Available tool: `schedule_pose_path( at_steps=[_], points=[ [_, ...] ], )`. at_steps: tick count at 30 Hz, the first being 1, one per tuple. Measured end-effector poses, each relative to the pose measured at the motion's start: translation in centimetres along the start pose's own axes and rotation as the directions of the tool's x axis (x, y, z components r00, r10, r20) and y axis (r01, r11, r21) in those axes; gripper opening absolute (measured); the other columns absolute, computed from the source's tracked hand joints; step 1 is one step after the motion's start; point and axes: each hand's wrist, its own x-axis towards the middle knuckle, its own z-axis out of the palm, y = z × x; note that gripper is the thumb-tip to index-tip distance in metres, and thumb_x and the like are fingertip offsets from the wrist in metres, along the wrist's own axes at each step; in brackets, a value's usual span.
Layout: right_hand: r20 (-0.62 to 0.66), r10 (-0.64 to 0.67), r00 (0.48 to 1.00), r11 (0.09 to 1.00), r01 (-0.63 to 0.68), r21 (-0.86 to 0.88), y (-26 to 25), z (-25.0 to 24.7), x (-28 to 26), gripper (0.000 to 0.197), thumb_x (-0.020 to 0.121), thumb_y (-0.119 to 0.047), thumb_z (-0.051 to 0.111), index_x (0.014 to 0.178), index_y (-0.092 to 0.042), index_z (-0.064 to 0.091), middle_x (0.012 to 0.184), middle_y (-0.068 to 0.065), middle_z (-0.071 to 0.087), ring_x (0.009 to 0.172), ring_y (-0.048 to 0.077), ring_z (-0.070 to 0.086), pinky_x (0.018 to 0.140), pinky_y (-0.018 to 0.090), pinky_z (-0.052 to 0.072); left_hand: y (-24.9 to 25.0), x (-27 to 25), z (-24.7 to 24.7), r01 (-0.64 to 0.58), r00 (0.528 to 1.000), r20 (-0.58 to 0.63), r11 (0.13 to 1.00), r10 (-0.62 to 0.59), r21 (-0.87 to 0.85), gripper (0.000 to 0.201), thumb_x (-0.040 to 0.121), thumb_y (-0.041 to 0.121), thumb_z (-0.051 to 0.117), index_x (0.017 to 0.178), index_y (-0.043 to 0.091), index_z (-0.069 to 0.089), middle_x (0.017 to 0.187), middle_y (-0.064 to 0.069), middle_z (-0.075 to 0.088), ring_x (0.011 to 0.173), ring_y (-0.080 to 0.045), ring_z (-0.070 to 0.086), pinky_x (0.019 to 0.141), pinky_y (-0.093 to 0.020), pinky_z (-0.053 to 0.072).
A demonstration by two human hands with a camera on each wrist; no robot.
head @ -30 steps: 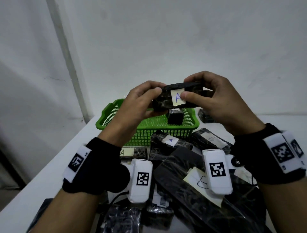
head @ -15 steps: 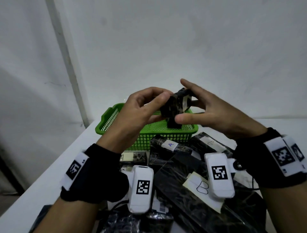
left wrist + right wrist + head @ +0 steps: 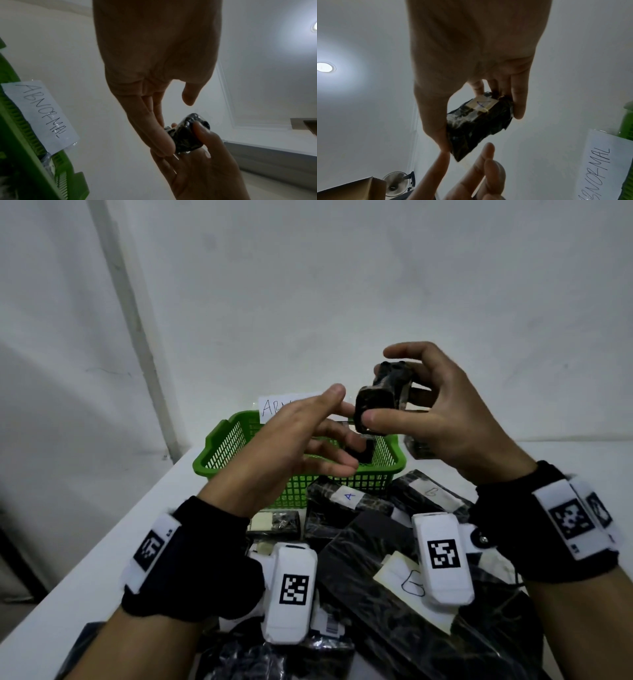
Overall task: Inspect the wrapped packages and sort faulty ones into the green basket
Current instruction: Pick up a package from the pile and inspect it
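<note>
Package (image 3: 376, 400) held end-on in right hand (image 3: 448, 419), thumb and fingers pinching it, long axis pointing toward left hand (image 3: 291, 446). Left hand spread, empty, fingertip just touching near end. Green basket (image 3: 219, 460) directly below and behind; right hand nearer.

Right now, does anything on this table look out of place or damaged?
Nothing is clearly damaged. The packages lie in a loose overlapping heap in front of the green basket. The right hand pinches a small package; its wrap looks crinkled, too blurred to call faulty.
</note>
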Motion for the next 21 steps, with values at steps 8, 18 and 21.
schedule_pose_path(
  at_steps=[8,18,21],
  points=[
    [0.209,0.041,0.977,0.998,-0.03,-0.057,-0.42,0.03,-0.14,0.117,0.061,-0.058,0.079,0.157,-0.048,0.011,0.165,-0.02,0.021,0.149,-0.003,0.027,0.118,0.031,0.032,-0.29,0.2,-0.59,-0.027,1.0,-0.017,0.994,0.025,-0.109,0.037,0.079,0.024,0.069,0.111,0.007,0.063,0.094,-0.012,0.072,0.075,-0.026,0.072,0.065,-0.024,0.06],
    [-0.043,0.026,0.999,1.0,-0.026,0.011,-0.64,0.61,0.22,0.034,0.077,-0.018,0.071,0.11,-0.012,0.07,0.097,0.014,0.075,0.078,0.025,0.073,0.059,0.03,0.057,-0.73,0.18,0.1,-0.156,0.983,-0.061,0.969,0.171,0.191,0.031,0.088,0.009,0.072,0.117,0.011,0.063,0.113,-0.012,0.066,0.087,-0.021,0.075,0.08,-0.036,0.062],
    [-0.064,-0.005,0.998,1.0,0.004,-0.008,-0.76,0.52,0.05,0.025,0.084,-0.004,0.072,0.109,-0.007,0.069,0.084,0.011,0.071,0.059,0.018,0.065,0.049,0.018,0.049,-0.75,0.21,0.18,-0.16,0.983,-0.049,0.962,0.175,0.22,0.031,0.088,0.009,0.073,0.118,0.012,0.063,0.113,-0.01,0.064,0.087,-0.022,0.075,0.081,-0.038,0.062]
  ],
)
